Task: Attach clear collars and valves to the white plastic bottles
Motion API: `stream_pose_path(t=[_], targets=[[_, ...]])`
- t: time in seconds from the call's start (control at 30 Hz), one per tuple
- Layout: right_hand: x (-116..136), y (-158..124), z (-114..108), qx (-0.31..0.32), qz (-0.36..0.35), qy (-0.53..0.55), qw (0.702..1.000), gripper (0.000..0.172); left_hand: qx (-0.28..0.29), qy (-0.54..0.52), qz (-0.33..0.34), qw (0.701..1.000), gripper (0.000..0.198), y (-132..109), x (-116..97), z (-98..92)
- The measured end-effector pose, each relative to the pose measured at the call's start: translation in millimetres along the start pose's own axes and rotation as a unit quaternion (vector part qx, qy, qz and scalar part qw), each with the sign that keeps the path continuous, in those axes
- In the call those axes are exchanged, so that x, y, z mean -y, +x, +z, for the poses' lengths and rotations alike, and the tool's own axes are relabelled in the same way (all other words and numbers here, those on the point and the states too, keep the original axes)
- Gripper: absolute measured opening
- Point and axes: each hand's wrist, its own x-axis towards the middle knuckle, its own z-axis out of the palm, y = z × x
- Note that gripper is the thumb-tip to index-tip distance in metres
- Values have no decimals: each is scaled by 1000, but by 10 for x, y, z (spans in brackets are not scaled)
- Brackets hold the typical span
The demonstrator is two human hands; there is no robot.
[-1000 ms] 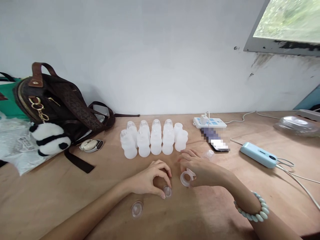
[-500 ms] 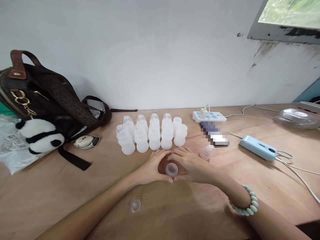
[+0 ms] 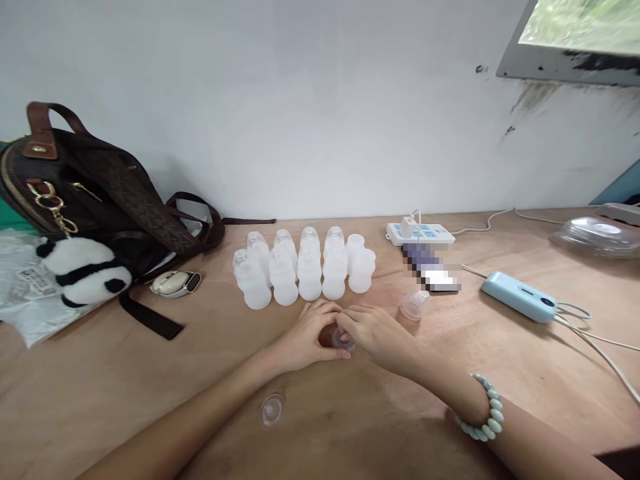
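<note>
A small clear round bottle top [image 3: 342, 341] sits low between my two hands at the middle of the table. My left hand [image 3: 313, 337] curls around its left side, thumb in front and fingers behind. From the right, my right hand [image 3: 373, 333] has its bent fingertips pressed on the top and hides part of it. White translucent bottles [image 3: 310, 273] stand in two rows just behind my hands, most with clear domed caps. A loose clear dome cap [image 3: 414, 305] rests right of my right hand. Near my left forearm lies a clear flat round piece [image 3: 273, 410].
A dark backpack [image 3: 100, 180] with a panda plush [image 3: 87, 270] stands at the left, beside a computer mouse [image 3: 170, 284]. Toward the right are a power strip [image 3: 435, 233], a phone [image 3: 433, 270], a blue power bank [image 3: 520, 297] with cables, and a clear plastic container [image 3: 597, 235].
My right hand has moved from around the bottle top to over it, its fingertips now on the piece. My left hand stays curled beside it. The view has shifted slightly.
</note>
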Motion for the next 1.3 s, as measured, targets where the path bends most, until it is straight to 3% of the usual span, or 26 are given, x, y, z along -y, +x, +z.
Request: stream_pose_path(t=[0.3,0.5,0.7,0.83,0.93,1.03,1.13,1.2,1.3], targets=[[29,-6,-62,-123,-90,-94,984,29,-14,27,11,999,35,-2,28,35],[9,-13,-86,-154,-85,-82,981,34,-7,11,11,1000,37,-6,36,20],[-109,-29,-166,-112,13,-7,994,24,6,29,18,999,33,-23,-13,-13],[-301,-70,-272,-211,170,-3,962,12,16,36,2,999,47,-44,-34,-22],[-447,-79,-286,-223,246,-34,943,30,16,21,-6,1000,61,-50,-19,-23],[-547,-77,-267,-190,251,-27,949,30,-14,-20,-10,1000,62,-66,-13,-28],[-607,-112,-348,-202,253,-10,946,11,-79,-47,12,996,38,-106,-34,-27],[-620,-164,-481,-219,244,2,945,9,-136,-28,41,989,29,-140,-48,-14],[-561,-234,-682,-280,209,83,933,10,-220,23,104,970,40,-172,-35,30]])
